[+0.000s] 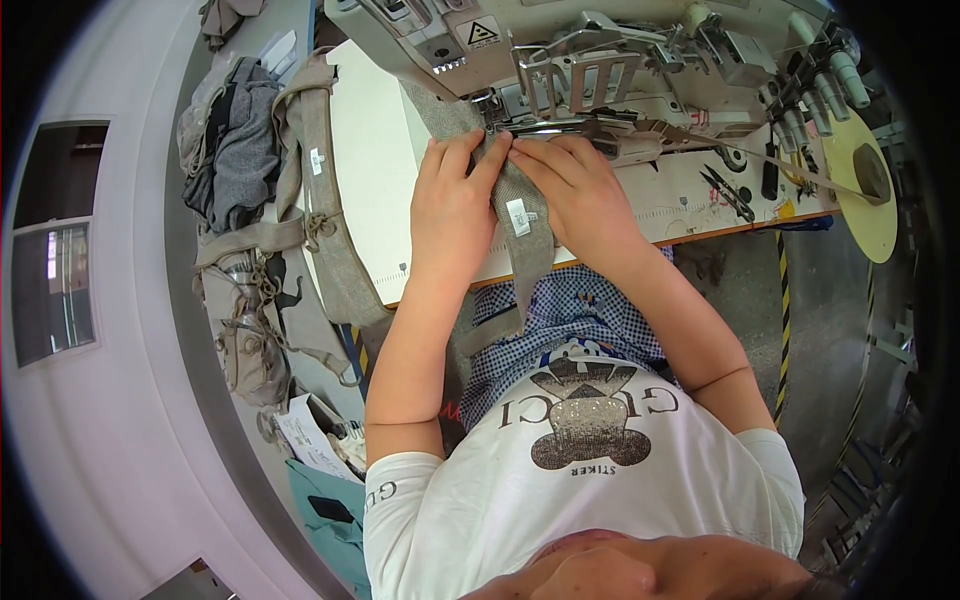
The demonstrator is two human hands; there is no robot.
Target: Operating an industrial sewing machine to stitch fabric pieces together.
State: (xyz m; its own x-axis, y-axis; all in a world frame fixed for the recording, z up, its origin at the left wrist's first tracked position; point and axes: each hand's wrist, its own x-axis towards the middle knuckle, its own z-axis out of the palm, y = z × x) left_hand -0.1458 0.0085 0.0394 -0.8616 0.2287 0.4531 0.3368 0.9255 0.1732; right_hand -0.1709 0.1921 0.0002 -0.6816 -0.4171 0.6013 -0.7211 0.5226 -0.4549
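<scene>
White shirt [480, 510], hands [455, 205] on woven strip [532, 256]

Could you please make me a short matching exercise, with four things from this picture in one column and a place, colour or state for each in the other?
Things:
1. Disc
2. Middle strip
3. Snips
4. Machine

Descriptions:
A. On the table, to the right of the right hand
B. Beyond the hands, bearing a triangle sticker
C. Pale yellow, at the table's right end
D. Grey, at the fingertips of the right hand and the left hand

Right pairs: 1-C, 2-D, 3-A, 4-B
</scene>
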